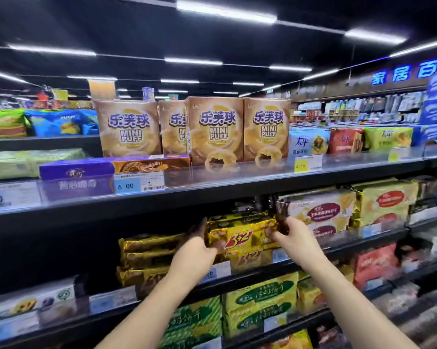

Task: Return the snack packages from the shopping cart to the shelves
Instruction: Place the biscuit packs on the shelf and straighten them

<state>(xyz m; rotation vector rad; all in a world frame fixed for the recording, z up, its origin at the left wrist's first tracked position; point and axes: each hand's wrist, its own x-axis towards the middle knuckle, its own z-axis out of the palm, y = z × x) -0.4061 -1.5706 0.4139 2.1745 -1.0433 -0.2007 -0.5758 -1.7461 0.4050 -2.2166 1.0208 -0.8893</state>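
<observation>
Under the dark upper shelf (212, 195), the head view shows a glossy gold foil snack package (240, 238) held at the middle shelf above like packs, its back edge lost in shadow. The left hand (199, 248) curls round its left end, fingertips hidden. The right hand (294, 239) pinches the crimped right end. Boxy Mini Puff cartons (216, 132) stand above, and goods at the right blur.

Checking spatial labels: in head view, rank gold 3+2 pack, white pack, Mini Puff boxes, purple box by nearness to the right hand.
1. Gold 3+2 pack, held by right hand.
2. White pack, just right.
3. Mini Puff boxes, shelf above.
4. Purple box, upper left.
</observation>
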